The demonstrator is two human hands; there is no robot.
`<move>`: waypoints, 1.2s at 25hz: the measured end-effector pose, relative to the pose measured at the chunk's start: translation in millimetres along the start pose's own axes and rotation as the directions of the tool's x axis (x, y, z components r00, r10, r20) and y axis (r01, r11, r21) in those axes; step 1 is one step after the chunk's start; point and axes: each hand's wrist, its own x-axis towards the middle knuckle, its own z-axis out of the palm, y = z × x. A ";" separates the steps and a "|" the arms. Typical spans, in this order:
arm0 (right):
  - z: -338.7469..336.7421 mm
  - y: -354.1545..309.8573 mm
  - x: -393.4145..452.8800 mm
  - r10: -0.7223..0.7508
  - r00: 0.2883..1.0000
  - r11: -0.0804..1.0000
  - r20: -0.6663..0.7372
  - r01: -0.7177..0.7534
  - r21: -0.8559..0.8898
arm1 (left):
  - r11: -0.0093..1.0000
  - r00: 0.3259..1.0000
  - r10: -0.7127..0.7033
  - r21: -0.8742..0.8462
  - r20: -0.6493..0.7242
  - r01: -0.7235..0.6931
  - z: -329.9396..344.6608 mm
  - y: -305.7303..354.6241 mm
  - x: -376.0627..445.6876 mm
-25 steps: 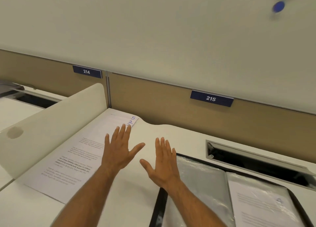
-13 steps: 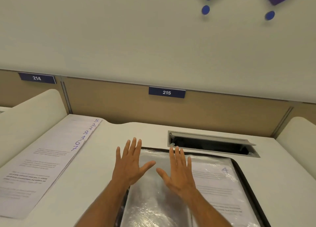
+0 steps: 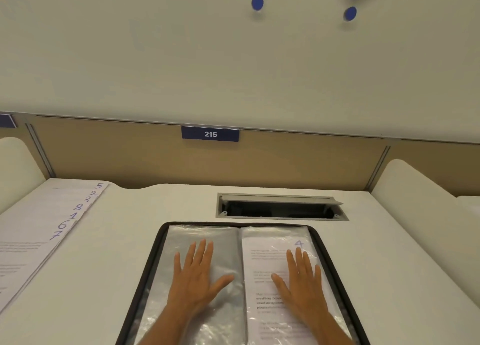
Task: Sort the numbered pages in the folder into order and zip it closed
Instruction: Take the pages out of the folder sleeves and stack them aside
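A black zip folder lies open on the desk in front of me, its clear plastic sleeves spread left and right. My left hand lies flat with spread fingers on the empty grey left sleeve. My right hand lies flat on the right sleeve, which holds the page marked 4. To the left, a fanned stack of numbered pages shows 5, 2, 3, 8, 1, 6, 7 along its right edge.
An open cable hatch is set into the desk just behind the folder. White side dividers stand at both sides, and a tan back panel carries a sign reading 215.
My view swung right from the page stack to the folder. Both hands moved from above the desk down flat onto the folder's two sleeves.
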 end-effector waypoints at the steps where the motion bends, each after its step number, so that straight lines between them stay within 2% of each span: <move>1: 2.0 9.0 -2.1 0.010 1.000 1.000 0.017 -0.010 -0.015 | 1.000 1.000 -0.007 0.001 0.019 0.007 5.9 0.7 -2.9; 6: 5.5 26.6 -7.9 0.018 0.999 1.000 0.028 -0.018 0.004 | 0.997 0.993 -0.076 0.020 0.088 0.075 18.6 2.1 -15.7; 10: 4.0 32.4 -2.0 0.069 0.997 0.997 -0.034 -0.068 0.029 | 0.998 0.998 -0.055 0.016 0.041 0.054 27.9 -0.5 -17.2; 11: 1.1 35.1 -0.5 0.109 0.991 0.993 -0.079 -0.105 0.046 | 0.999 0.999 -0.042 0.011 0.002 0.041 28.6 -0.5 -18.4; 14: -17.0 38.0 8.4 0.293 0.947 0.954 -0.134 -0.280 0.109 | 0.999 0.990 -0.044 -0.009 0.131 0.045 28.0 -1.4 -20.7; 18: -37.1 45.8 24.8 0.469 0.882 0.781 -0.048 -0.389 0.488 | 1.000 0.996 -0.020 0.010 0.092 0.019 33.4 -4.3 -17.7; 20: -40.6 54.1 30.9 0.519 0.855 0.710 0.000 -0.431 0.557 | 0.999 0.995 -0.023 0.029 0.097 0.020 33.8 -3.7 -17.8; 24: -46.4 56.7 30.8 0.536 0.844 0.688 0.005 -0.440 0.576 | 0.999 0.995 -0.029 0.027 0.095 0.027 33.7 -3.0 -17.8; 30: -53.4 55.5 28.0 0.505 0.861 0.734 -0.062 -0.391 0.555 | 0.999 0.994 -0.024 0.027 0.109 0.021 34.9 -4.3 -17.8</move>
